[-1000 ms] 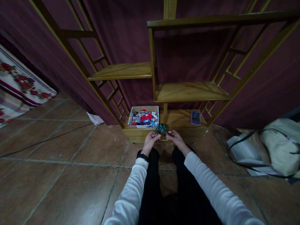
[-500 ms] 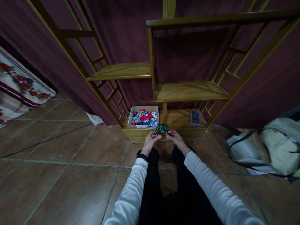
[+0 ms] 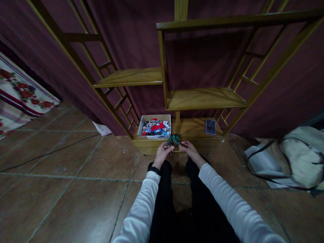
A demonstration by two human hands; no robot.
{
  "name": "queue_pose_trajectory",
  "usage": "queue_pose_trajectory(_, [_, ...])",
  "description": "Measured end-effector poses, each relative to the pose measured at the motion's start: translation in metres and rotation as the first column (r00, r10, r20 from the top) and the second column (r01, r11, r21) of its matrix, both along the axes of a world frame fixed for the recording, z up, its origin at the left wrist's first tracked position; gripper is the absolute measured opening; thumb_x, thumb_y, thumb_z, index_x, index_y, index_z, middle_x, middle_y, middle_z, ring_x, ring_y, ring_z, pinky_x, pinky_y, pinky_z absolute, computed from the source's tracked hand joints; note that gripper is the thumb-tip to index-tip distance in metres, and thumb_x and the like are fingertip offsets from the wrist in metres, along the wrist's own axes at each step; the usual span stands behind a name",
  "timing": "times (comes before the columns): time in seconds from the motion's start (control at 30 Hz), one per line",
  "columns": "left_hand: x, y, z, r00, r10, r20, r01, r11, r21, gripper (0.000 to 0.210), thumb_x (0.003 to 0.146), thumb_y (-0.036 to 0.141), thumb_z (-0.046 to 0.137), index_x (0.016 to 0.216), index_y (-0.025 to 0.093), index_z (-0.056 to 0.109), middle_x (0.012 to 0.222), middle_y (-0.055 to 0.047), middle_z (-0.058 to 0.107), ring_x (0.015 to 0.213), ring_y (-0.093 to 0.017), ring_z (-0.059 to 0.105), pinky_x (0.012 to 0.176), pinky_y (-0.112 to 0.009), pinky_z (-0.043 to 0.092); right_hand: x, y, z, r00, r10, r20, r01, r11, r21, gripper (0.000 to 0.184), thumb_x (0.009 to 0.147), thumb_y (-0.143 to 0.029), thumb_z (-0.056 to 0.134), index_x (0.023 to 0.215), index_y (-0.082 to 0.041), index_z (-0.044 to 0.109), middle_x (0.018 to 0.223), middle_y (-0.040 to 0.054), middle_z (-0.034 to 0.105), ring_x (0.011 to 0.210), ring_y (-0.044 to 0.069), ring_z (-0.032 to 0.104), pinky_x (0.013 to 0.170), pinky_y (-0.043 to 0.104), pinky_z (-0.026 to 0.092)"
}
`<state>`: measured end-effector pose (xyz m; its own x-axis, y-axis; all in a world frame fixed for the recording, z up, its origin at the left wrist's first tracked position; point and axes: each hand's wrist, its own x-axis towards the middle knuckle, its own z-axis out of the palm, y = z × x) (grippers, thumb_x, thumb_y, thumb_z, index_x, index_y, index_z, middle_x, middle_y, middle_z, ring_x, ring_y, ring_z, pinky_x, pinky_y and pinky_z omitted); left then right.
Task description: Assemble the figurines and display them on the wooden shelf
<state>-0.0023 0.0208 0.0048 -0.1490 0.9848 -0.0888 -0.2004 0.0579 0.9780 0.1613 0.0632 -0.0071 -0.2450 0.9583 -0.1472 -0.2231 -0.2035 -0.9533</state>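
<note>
Between my hands is a small green-and-black toy figure (image 3: 174, 138) with darker and purplish parts lower down. Its fine shape is too small to make out. My left hand (image 3: 162, 154) pinches it at the left side, thumb and fingers together. On the other side, the fingertips of my right hand (image 3: 190, 150) are closed on its right end. Both hands are in front of the low wooden shelf's edge. Just behind and left of the figure, an open white cardboard box (image 3: 170, 130) holds many small colourful toy pieces.
A wooden shelving unit (image 3: 207, 98) rises ahead, with a dark framed card (image 3: 210, 127) on its bottom board. Dark red curtain (image 3: 141, 40) hangs behind. At right a pale bag (image 3: 301, 158) rests on the tiled floor (image 3: 83, 202); a black cable (image 3: 50, 153) runs at left.
The view has shifted very slightly. My hands and the toy figure keep nearly the same place and hold.
</note>
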Motion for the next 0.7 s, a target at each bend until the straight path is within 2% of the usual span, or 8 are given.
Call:
queue_pose_trajectory(0.27, [0.0,0.003,-0.008,0.999,0.003,-0.033,-0.002,1.0,0.009,0.042,0.059,0.034,0.074,0.091,0.013,0.057,0.07,-0.004,0.066,0.063,-0.013,0.061,0.059,-0.024,0.045,0.002,0.0,-0.001,1.0,-0.004,-0.022,0.004,1.0,-0.011,0.035,0.05,-0.032,0.077,0.073,-0.02,0.053,0.082,-0.0006,0.059,0.073,0.014,0.058,0.072,0.033,0.051])
queue_pose_trajectory(0.43, [0.002,0.004,-0.011,0.996,0.044,-0.08,-0.043,0.999,0.02,0.041,0.061,0.036,0.072,0.091,0.013,0.058,0.066,-0.002,0.064,0.06,-0.012,0.059,0.055,-0.022,0.044,0.002,0.001,-0.002,1.0,-0.012,-0.024,0.012,1.0,-0.018,0.034,0.05,-0.032,0.077,0.073,-0.02,0.054,0.08,-0.0014,0.059,0.071,0.013,0.057,0.073,0.034,0.051])
queue_pose_trajectory(0.7, [0.001,0.004,-0.008,0.993,0.057,-0.102,-0.055,0.998,0.019,0.038,0.061,0.036,0.072,0.086,0.013,0.058,0.066,-0.002,0.063,0.06,-0.012,0.058,0.057,-0.023,0.045,0.002,0.001,-0.001,0.999,0.0,-0.044,0.0,1.0,-0.013,0.033,0.051,-0.031,0.077,0.072,-0.02,0.054,0.082,-0.001,0.059,0.07,0.012,0.058,0.072,0.034,0.052])
